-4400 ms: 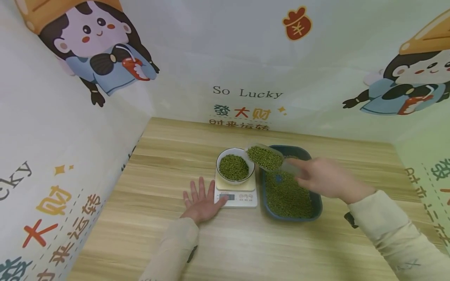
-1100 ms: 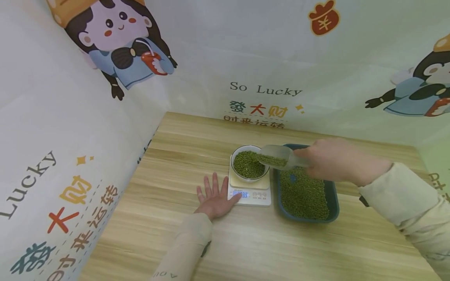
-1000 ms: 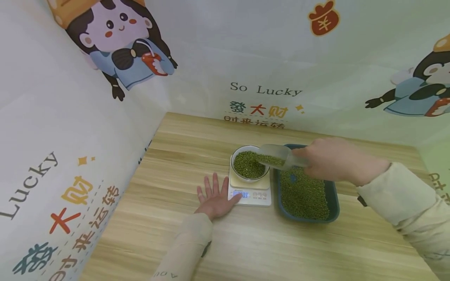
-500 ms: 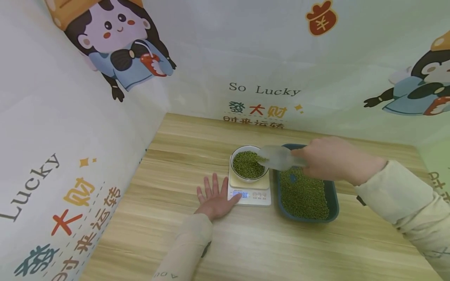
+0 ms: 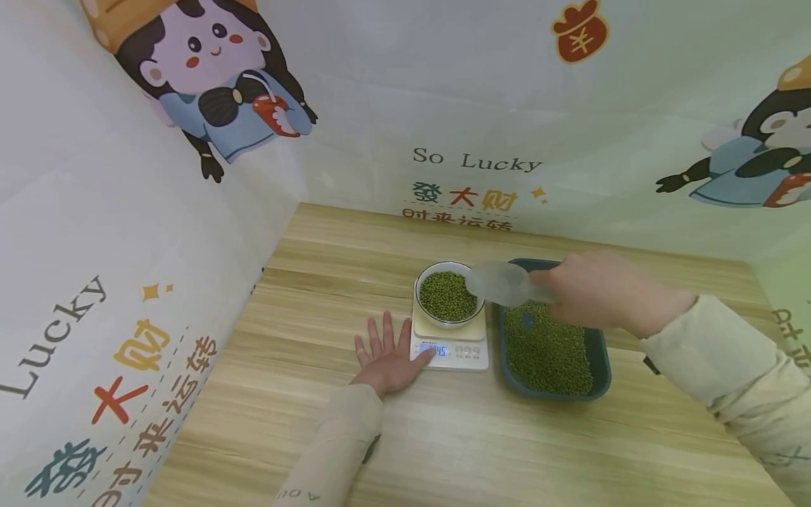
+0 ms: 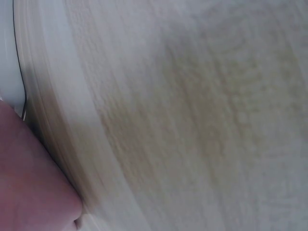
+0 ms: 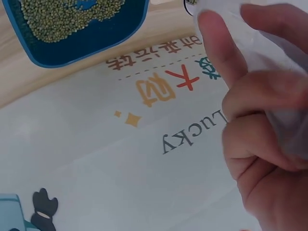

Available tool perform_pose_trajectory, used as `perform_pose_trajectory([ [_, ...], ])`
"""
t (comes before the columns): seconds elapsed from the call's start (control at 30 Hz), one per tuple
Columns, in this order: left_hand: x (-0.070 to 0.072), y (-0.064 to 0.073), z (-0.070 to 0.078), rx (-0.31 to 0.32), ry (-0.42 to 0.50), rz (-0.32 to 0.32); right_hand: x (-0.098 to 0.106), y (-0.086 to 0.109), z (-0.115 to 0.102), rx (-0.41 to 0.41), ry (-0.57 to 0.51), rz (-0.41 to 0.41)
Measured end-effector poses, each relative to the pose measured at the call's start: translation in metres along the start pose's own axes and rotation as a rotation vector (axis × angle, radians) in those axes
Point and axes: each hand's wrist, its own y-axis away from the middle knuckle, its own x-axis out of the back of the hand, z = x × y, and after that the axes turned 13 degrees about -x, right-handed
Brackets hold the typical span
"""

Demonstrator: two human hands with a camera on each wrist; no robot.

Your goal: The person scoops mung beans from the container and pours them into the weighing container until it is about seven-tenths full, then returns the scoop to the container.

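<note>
My right hand (image 5: 608,290) grips the handle of a translucent scoop (image 5: 497,283), its mouth right at the right rim of a white bowl (image 5: 426,315). The scoop is turned over, its back facing up, and no beans show in it. Mung beans (image 5: 448,296) fill much of the bowl, which stands on a white kitchen scale (image 5: 465,358). Beside the scale my left hand (image 5: 389,366) lies spread on the table, its thumb over part of the lit display. In the right wrist view, curled fingers (image 7: 255,139) wrap the scoop's handle.
A blue tub (image 5: 507,377) of mung beans stands right of the scale, partly under the right hand and scoop. A small blue thing (image 5: 528,322) lies among its beans. Printed sheets (image 5: 380,91) wall in the wooden table (image 5: 285,282) at the back and sides.
The scoop, heaped with beans at first, has tipped over at the bowl and beans have run out into it. The display's digits have changed. The left hand stays beside the scale.
</note>
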Motion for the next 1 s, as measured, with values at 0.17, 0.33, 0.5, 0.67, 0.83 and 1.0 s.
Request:
perform_pose_trajectory([
  [0.17, -0.002, -0.002, -0.003, 0.006, -0.006, 0.000, -0.018, 0.007, 0.005, -0.050, -0.105, 0.070],
  [0.33, -0.005, -0.003, -0.009, 0.005, -0.032, 0.012, -0.061, 0.019, 0.014, -0.142, -0.228, 0.197],
  [0.5, -0.003, -0.001, -0.017, 0.010, -0.047, 0.027, -0.112, 0.028, 0.009, -0.304, -0.394, 0.277],
  [0.67, -0.002, 0.002, -0.022, 0.006, -0.046, 0.035, -0.152, 0.031, -0.005, -0.453, -0.534, 0.226],
  [0.83, -0.003, 0.003, -0.022, 0.001, -0.026, 0.032, -0.170, 0.030, -0.013, -0.520, -0.536, 0.166],
  [1.0, -0.003, 0.002, -0.022, 0.009, -0.028, 0.048, -0.173, 0.027, -0.018, -0.534, -0.512, 0.138],
])
